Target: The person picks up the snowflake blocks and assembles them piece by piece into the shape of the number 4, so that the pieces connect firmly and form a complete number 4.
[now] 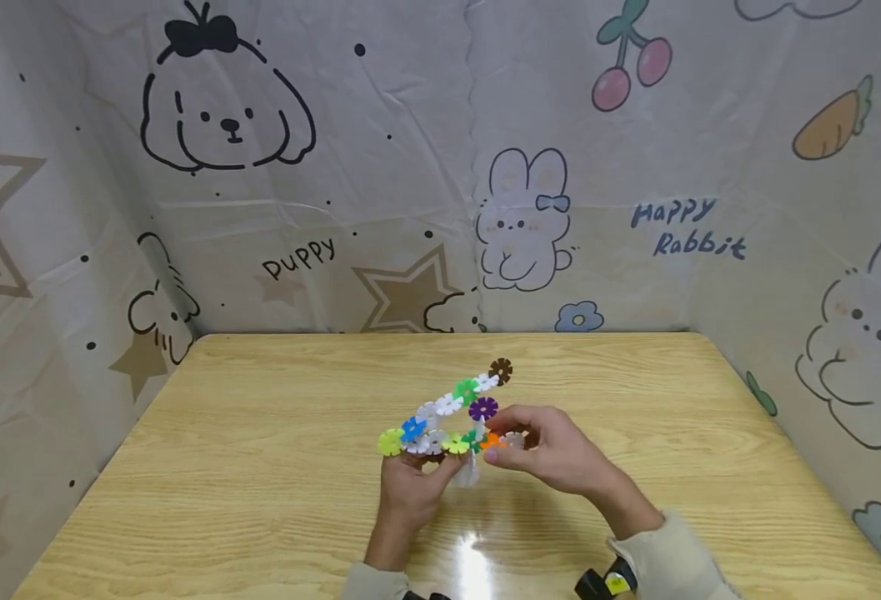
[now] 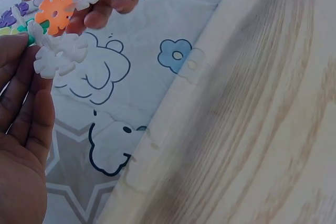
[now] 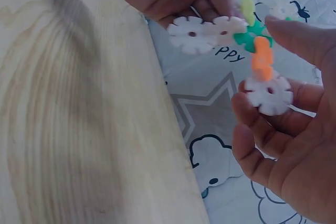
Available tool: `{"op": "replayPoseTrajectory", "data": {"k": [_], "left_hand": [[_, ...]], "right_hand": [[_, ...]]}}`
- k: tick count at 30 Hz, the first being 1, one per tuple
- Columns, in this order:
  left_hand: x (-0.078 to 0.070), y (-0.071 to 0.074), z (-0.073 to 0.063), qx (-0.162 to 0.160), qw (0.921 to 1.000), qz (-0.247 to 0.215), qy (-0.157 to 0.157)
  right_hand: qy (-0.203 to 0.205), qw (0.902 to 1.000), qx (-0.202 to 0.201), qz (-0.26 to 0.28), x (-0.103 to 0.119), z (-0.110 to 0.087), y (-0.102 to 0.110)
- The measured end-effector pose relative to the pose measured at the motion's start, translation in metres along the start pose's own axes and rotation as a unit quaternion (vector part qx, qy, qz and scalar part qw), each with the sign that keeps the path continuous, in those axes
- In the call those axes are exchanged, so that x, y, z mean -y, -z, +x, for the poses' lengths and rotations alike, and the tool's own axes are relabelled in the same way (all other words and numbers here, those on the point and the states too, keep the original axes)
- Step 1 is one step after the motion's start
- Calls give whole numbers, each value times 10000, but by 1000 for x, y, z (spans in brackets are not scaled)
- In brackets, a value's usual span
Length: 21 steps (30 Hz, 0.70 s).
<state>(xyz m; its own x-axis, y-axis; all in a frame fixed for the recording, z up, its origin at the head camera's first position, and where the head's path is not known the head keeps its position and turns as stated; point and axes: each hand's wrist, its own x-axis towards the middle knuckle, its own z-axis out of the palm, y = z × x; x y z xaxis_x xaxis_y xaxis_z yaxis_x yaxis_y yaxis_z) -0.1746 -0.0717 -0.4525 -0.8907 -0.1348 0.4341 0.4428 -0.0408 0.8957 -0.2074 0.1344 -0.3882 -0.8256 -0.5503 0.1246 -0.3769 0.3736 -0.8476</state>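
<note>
A chain of flower-shaped interlocking plastic discs [image 1: 449, 405] is raised above the table, mostly white with several coloured pieces. My left hand [image 1: 412, 493] holds it from below, thumb and fingers gripping near the lower row. At its right end, my right hand [image 1: 560, 454] has thumb and curled fingers around an orange disc [image 2: 54, 14] and a neighbouring white disc [image 3: 269, 94]. A green disc [image 3: 253, 36] joins the orange one to the row. On the upper branch, a brown disc [image 1: 500, 371] forms the far tip; a purple disc [image 1: 483, 408] stands below it.
The wooden table [image 1: 260, 500] spreads under both hands. Behind and beside it hangs a patterned cloth [image 1: 410, 125] with cartoon animals. Dark camera mounts [image 1: 607, 579] sit at the wrists by the pale sleeves [image 1: 673, 554].
</note>
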Motion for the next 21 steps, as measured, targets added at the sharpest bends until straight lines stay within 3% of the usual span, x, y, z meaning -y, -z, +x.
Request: {"op": "replayPoseTrajectory", "data": {"k": [5, 12, 18, 21], "left_hand": [[-2, -2, 0, 74, 9997, -26, -232], [-2, -4, 1, 187, 9998, 4, -76], [0, -3, 4, 395, 9986, 169, -322], [-1, 0, 4, 439, 9984, 269, -241]], "right_hand": [[-145, 9997, -2, 220, -2, -1, -5], [-105, 9992, -41, 376, -7, -3, -6], [74, 9994, -210, 275, -11, -5, -6], [90, 9992, -240, 319, -12, -6, -6]]}}
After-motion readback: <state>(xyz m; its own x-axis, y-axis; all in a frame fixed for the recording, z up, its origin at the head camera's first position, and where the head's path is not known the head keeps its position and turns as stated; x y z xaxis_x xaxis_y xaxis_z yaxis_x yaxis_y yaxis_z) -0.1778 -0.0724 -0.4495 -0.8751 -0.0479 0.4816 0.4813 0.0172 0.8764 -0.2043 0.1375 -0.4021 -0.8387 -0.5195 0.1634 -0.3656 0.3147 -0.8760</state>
